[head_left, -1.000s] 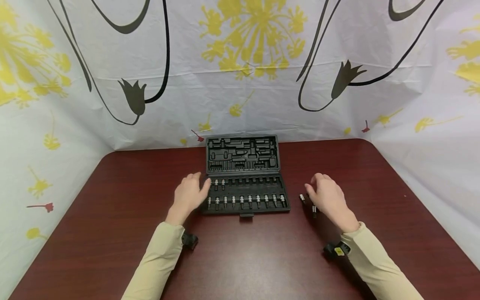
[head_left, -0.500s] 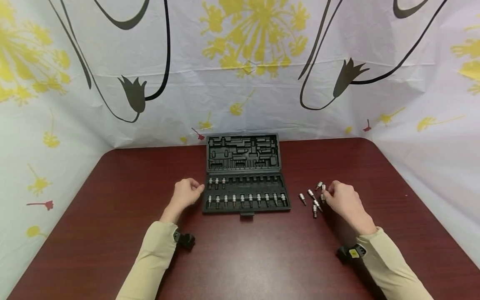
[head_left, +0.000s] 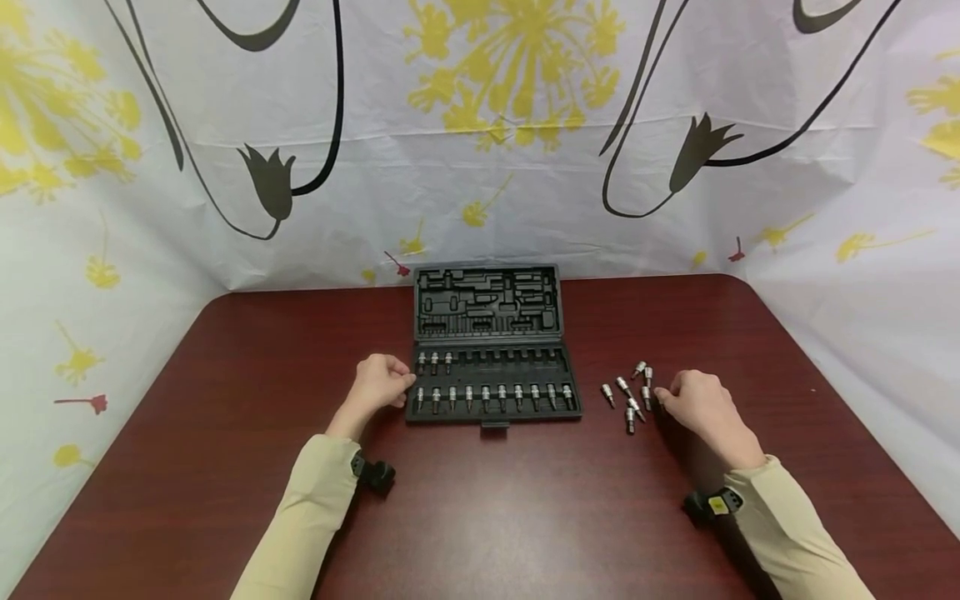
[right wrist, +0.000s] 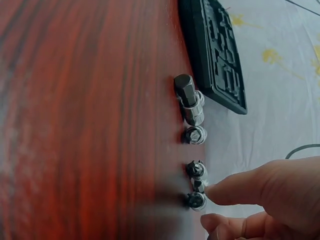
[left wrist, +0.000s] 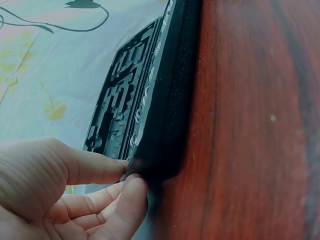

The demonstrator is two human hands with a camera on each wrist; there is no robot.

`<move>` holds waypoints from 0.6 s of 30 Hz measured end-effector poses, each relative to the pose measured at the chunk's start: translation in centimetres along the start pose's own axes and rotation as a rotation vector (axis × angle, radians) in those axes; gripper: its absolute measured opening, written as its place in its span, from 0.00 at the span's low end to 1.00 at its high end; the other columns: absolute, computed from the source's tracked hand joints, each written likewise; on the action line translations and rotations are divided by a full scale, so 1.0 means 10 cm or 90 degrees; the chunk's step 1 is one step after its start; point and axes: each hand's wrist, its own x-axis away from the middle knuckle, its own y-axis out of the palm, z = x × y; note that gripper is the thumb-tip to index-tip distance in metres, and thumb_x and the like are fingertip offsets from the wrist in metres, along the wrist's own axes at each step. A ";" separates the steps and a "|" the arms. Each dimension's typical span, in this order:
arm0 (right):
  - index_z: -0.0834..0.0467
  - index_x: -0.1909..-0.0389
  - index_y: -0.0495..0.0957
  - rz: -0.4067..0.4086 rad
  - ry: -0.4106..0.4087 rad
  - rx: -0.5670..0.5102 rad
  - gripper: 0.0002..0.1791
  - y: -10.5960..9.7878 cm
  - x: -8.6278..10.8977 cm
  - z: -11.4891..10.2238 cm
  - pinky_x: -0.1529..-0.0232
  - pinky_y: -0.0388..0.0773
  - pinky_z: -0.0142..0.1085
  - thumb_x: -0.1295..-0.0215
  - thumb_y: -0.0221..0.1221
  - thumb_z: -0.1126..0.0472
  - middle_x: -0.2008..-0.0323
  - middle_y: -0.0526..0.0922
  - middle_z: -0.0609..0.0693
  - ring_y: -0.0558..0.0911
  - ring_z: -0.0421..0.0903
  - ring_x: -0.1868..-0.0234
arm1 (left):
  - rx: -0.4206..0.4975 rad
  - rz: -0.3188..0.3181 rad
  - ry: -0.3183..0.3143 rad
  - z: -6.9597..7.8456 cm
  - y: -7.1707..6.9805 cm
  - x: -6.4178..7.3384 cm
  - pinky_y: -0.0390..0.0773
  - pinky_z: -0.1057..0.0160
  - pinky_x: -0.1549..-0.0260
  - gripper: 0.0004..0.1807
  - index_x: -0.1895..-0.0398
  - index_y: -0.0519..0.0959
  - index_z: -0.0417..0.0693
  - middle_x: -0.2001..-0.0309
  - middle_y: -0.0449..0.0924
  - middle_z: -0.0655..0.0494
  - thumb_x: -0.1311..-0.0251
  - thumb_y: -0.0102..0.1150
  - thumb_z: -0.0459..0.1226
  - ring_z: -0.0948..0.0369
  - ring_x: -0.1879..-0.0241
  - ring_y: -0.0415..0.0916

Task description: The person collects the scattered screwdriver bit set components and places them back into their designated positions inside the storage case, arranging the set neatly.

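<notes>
A black plastic bit socket case [head_left: 487, 381] lies unfolded on the dark red table. Its lower half holds a front row of silver bit sockets [head_left: 485, 398] and three more at the left of the back row. My left hand [head_left: 377, 385] is at the case's left side, thumb and finger pinching its edge [left wrist: 145, 165]. To the right of the case, several loose bit sockets [head_left: 628, 393] lie in a small cluster. Beside them is my right hand [head_left: 699, 407], its thumb [right wrist: 235, 187] close to the nearest bits, with a gap between thumb and fingers.
The upturned lid [head_left: 487, 302] with moulded recesses stands at the back of the case. Behind the table hangs a white patterned cloth [head_left: 480, 183]. The case's latch [head_left: 494, 426] sticks out toward the front.
My right hand has drawn back to the right, uncovering the loose bit sockets it was over. My left hand has shifted from above the case's left end to its left edge.
</notes>
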 end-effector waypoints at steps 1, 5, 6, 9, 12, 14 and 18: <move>0.60 0.86 0.69 -0.005 0.001 0.001 0.16 0.00 0.00 0.00 0.83 0.61 0.35 0.41 0.57 0.61 0.86 0.66 0.48 0.66 0.46 0.83 | 0.003 0.001 -0.003 0.00 0.00 0.00 0.81 0.64 0.84 0.06 0.67 0.78 0.31 0.75 0.82 0.44 0.43 0.60 0.29 0.62 0.86 0.76; 0.56 0.89 0.63 -0.022 0.010 -0.003 0.20 0.00 0.00 0.00 0.83 0.56 0.33 0.41 0.57 0.60 0.88 0.59 0.44 0.61 0.43 0.84 | 0.012 0.001 -0.018 0.02 0.02 -0.01 0.82 0.64 0.83 0.06 0.67 0.78 0.30 0.74 0.82 0.44 0.43 0.60 0.29 0.63 0.86 0.76; 0.56 0.90 0.62 -0.027 0.013 -0.003 0.21 0.00 0.00 0.00 0.83 0.56 0.33 0.41 0.57 0.60 0.89 0.57 0.43 0.60 0.42 0.84 | 0.012 0.001 -0.024 0.02 0.02 -0.01 0.82 0.64 0.83 0.06 0.66 0.78 0.31 0.74 0.82 0.44 0.43 0.60 0.29 0.63 0.86 0.76; 0.53 0.92 0.59 -0.035 0.015 -0.009 0.23 0.00 -0.02 -0.01 0.84 0.54 0.32 0.41 0.57 0.60 0.90 0.54 0.42 0.58 0.41 0.85 | 0.006 0.002 -0.029 0.02 0.02 -0.02 0.82 0.64 0.82 0.06 0.66 0.78 0.31 0.74 0.82 0.44 0.43 0.60 0.29 0.63 0.85 0.76; 0.53 0.93 0.59 -0.043 0.021 -0.015 0.24 0.00 -0.04 0.00 0.84 0.55 0.31 0.42 0.57 0.59 0.91 0.54 0.41 0.57 0.40 0.86 | -0.002 0.002 -0.026 0.02 0.02 -0.02 0.82 0.64 0.83 0.06 0.67 0.78 0.31 0.74 0.82 0.44 0.43 0.60 0.29 0.63 0.85 0.76; 0.55 0.93 0.63 -0.049 0.029 -0.020 0.22 -0.01 -0.06 0.00 0.84 0.58 0.32 0.43 0.58 0.58 0.91 0.58 0.41 0.60 0.41 0.86 | -0.004 0.002 -0.024 0.02 0.01 -0.02 0.82 0.64 0.83 0.06 0.67 0.78 0.31 0.75 0.82 0.45 0.43 0.60 0.29 0.62 0.85 0.76; 0.59 0.89 0.71 -0.068 0.052 -0.029 0.18 -0.02 -0.08 0.02 0.82 0.64 0.34 0.43 0.59 0.57 0.88 0.68 0.45 0.68 0.44 0.83 | -0.001 -0.001 -0.026 0.01 0.01 -0.02 0.82 0.64 0.83 0.06 0.67 0.78 0.31 0.75 0.82 0.45 0.43 0.60 0.30 0.63 0.85 0.77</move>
